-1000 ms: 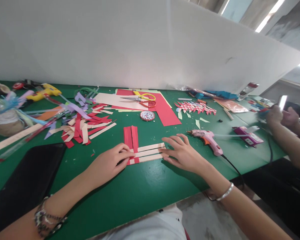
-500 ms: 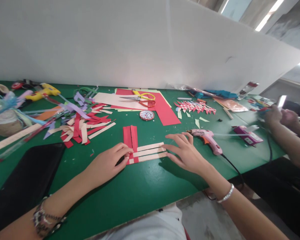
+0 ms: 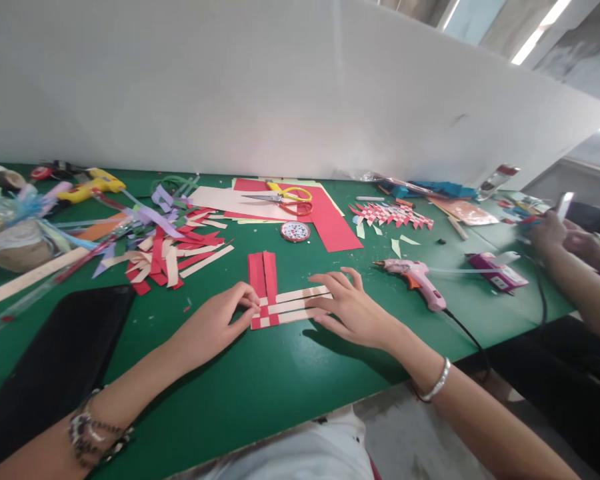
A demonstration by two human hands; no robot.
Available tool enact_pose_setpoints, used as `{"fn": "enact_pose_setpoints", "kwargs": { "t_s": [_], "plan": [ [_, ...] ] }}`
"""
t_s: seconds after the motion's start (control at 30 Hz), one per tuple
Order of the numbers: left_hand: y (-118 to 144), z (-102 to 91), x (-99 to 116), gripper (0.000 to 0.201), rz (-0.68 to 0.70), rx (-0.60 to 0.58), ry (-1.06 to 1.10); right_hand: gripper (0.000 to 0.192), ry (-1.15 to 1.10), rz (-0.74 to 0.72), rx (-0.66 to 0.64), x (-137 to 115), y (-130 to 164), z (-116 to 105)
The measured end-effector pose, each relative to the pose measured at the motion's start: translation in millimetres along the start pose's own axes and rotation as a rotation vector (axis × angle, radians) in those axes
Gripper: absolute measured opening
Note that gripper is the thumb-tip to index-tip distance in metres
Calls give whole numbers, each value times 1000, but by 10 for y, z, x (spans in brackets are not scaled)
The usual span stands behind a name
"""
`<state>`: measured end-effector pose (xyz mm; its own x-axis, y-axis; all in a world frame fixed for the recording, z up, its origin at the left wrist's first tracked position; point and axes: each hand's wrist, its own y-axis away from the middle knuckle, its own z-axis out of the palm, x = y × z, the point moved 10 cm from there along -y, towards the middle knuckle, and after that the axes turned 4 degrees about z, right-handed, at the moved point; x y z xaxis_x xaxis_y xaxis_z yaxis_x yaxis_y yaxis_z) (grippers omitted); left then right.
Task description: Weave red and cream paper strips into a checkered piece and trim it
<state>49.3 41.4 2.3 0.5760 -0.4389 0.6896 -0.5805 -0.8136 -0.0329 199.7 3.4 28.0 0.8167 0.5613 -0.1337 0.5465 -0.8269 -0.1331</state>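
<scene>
Red paper strips [image 3: 263,268] stand upward from a small woven corner on the green table, crossed by several cream paper strips [image 3: 293,308] that run to the right. The crossing makes a red and cream check at the lower left. My left hand [image 3: 227,323] has its thumb and fingertips closed together on the left edge of this weave. Over the right ends of the cream strips lies my right hand [image 3: 357,307], its fingers apart and touching them, covering those ends.
Beyond the weave are a round tin of pins [image 3: 295,231], scissors [image 3: 285,198] and red card [image 3: 337,230]. A pink glue gun [image 3: 420,280] lies right; loose strips [image 3: 165,257] and a black phone-like slab [image 3: 65,360] lie left. Another person's hands [image 3: 555,230] are at far right.
My right hand has moved left, further over the cream strips. My left hand's fingertips have shifted slightly left, uncovering more of the woven check.
</scene>
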Motion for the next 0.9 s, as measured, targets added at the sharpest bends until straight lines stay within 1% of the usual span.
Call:
{"fn": "enact_pose_setpoints", "kwargs": {
  "t_s": [0.13, 0.23, 0.33, 0.47, 0.57, 0.67, 0.77, 0.83, 0.9],
  "plan": [
    [-5, -26, -111, 25, -81, 38, 181, 28, 49, -1, 96, 60, -71, -172],
    [-5, -134, -183, 28, -101, 135, 191, 22, 72, 23, 183, 129, -184, -298],
    [13, -245, -222, 31, -113, 210, 167, 15, 21, 39, 225, 171, -295, -302],
    [49, -315, -238, 33, -157, 247, 200, 11, -51, 38, 268, 172, -349, -229],
    [58, -319, -184, 38, -158, 235, 164, 16, -61, 46, 267, 171, -340, -187],
    [52, -319, -117, 45, -133, 228, 63, 18, -81, 66, 252, 182, -332, -163],
    [36, -310, -65, 35, -75, 234, -53, 15, -112, 57, 230, 160, -340, -129],
    [17, -247, -49, 30, -30, 192, -129, 15, -130, 43, 207, 134, -351, -93],
    [-2, -169, -42, 32, 16, 134, -185, 16, -138, 38, 179, 118, -360, -52]
  ]
}}
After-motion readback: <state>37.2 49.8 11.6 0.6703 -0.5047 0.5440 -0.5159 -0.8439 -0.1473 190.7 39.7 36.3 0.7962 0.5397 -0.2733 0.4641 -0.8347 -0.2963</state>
